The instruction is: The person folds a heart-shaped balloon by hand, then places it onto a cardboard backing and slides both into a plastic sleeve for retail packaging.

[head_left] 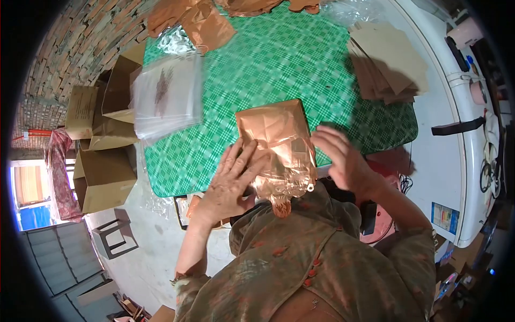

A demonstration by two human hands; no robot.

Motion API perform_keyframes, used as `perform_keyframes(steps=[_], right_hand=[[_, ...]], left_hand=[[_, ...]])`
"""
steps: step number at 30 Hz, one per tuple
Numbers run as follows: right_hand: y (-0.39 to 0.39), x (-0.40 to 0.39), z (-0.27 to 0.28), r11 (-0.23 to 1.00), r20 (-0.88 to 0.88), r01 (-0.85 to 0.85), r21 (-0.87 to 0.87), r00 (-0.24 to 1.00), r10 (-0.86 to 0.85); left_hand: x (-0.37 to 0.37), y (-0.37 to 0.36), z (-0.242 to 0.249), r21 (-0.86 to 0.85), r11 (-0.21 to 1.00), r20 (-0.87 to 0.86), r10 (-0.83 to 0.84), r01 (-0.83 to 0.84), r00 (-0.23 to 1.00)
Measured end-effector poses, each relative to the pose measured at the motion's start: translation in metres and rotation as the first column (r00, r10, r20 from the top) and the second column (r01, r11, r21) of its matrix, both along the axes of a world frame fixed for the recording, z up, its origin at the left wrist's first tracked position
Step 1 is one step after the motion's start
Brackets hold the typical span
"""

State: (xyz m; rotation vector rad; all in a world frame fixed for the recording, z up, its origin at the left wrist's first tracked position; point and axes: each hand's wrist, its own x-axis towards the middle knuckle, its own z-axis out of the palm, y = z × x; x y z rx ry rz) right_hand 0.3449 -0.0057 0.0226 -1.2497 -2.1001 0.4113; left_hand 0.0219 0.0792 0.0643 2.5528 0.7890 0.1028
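Note:
A shiny copper-coloured foil piece [276, 126] lies at the table's near edge, folded into a rough rectangle with a flat upper part. Its crumpled lower end narrows to a tab [281, 206] that hangs over the edge towards my lap. It looks like a flat foil balloon. My left hand [230, 180] rests on its left side, fingers spread and pressing on the foil. At the right edge is my right hand [343, 161], fingers stretched out, the tips beside or just touching the foil. Neither hand is closed round anything.
A green checked tablecloth [268, 59] covers the table. Clear plastic bags [169, 96] are stacked at left, brown cards [389, 61] at right. More copper foil [209, 27] lies at the far edge. Open cardboard boxes [107, 172] stand left of the table, a white appliance [445, 123] at right.

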Motion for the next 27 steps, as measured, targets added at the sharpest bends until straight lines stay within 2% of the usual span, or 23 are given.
perform_keyframes(steps=[1,3,7,10,13,19,27], right_hand=[[0.005,0.007,-0.004,0.997,0.043,0.040,0.061,0.998,-0.042],[0.018,0.015,-0.006,0.973,0.117,0.100,0.210,0.985,-0.126],[0.047,0.012,-0.005,0.933,0.223,0.213,0.291,0.933,-0.283],[0.062,0.011,-0.010,0.922,0.249,0.205,0.328,0.923,-0.293],[0.070,0.013,-0.009,0.932,0.259,0.164,0.324,0.932,-0.254],[0.078,0.020,-0.013,0.956,0.272,0.102,0.276,0.946,-0.179],[0.084,0.023,-0.011,0.982,0.332,0.065,0.180,0.935,-0.123]], left_hand=[[-0.003,0.004,0.006,-0.028,0.999,-0.023,-0.022,0.022,0.999],[-0.001,0.017,0.016,0.008,0.999,0.065,-0.038,0.038,0.997],[0.028,0.043,0.004,0.080,0.996,0.221,0.021,-0.039,0.975],[0.056,0.059,-0.021,0.129,0.990,0.258,0.018,-0.053,0.966],[0.068,0.066,-0.040,0.116,0.991,0.212,0.044,-0.070,0.976],[0.068,0.067,-0.044,0.148,0.988,0.130,0.030,-0.050,0.991],[0.071,0.066,-0.046,0.215,0.976,0.141,0.009,-0.040,0.990]])
